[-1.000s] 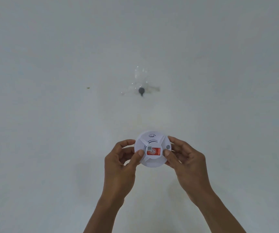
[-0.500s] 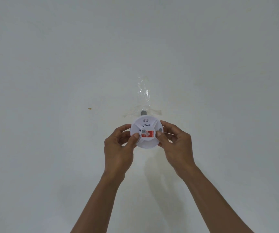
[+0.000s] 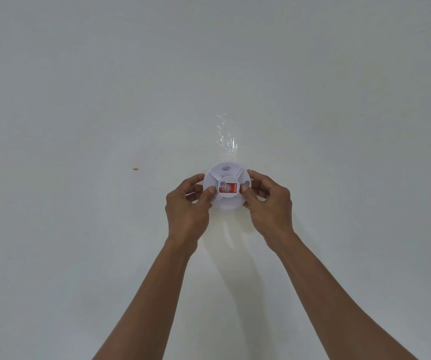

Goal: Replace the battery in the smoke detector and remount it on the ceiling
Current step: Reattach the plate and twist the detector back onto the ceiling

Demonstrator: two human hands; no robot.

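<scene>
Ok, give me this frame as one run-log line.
stage: remounting | smoke detector held up at ceiling | left hand grips left rim | right hand grips right rim | clear tape above | seated: cannot tell

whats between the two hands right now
In the head view, the white smoke detector sits between the left hand and right hand, both gripping its rim, against the ceiling below a clear tape strip.
</scene>
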